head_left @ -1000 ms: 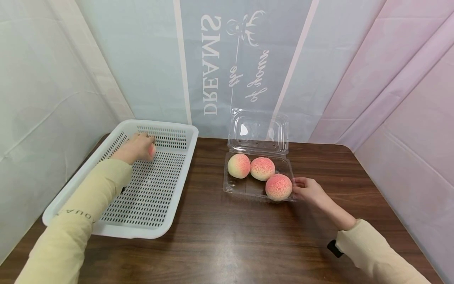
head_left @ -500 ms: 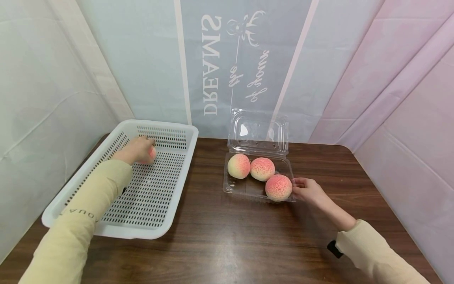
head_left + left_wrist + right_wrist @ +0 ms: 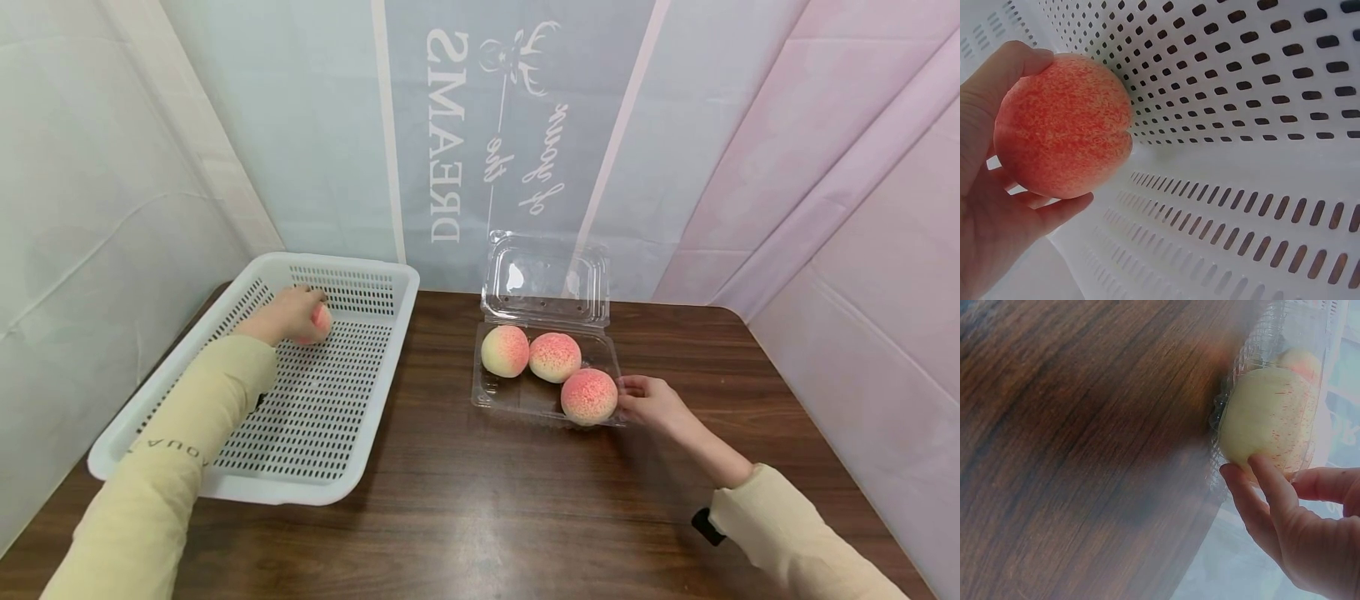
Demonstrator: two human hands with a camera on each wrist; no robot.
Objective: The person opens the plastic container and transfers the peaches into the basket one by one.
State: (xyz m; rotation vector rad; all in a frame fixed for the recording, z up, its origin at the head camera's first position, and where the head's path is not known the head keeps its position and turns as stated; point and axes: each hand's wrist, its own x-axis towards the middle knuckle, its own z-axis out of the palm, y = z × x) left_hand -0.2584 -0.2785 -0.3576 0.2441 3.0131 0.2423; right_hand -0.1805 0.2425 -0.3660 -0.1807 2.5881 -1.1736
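My left hand [image 3: 288, 315] is inside the white slotted basket [image 3: 375, 400] and grips a pink peach [image 3: 1063, 125], thumb on one side and fingers on the other. In the head view that hand hides part of the fruit. An open clear plastic clamshell box [image 3: 517, 402] stands right of the basket, its lid [image 3: 547, 279] tilted up at the back. Three peaches lie in it: one at left [image 3: 505, 351], one in the middle [image 3: 555, 357], one at front right [image 3: 589, 397]. My right hand [image 3: 654, 403] pinches the box's right side with thumb and fingertips [image 3: 1260, 464], beside the front right peach.
Both stand on a dark wooden table [image 3: 465, 500]. A pale curtain [image 3: 465, 125] with mirrored lettering hangs close behind the box and basket. White and pinkish sheets [image 3: 885, 225] close off the left and right sides.
Over the last second, more of the peach in my left hand has come into view inside the basket, with only a slight shift of the hand. My right hand and the box have stayed put.
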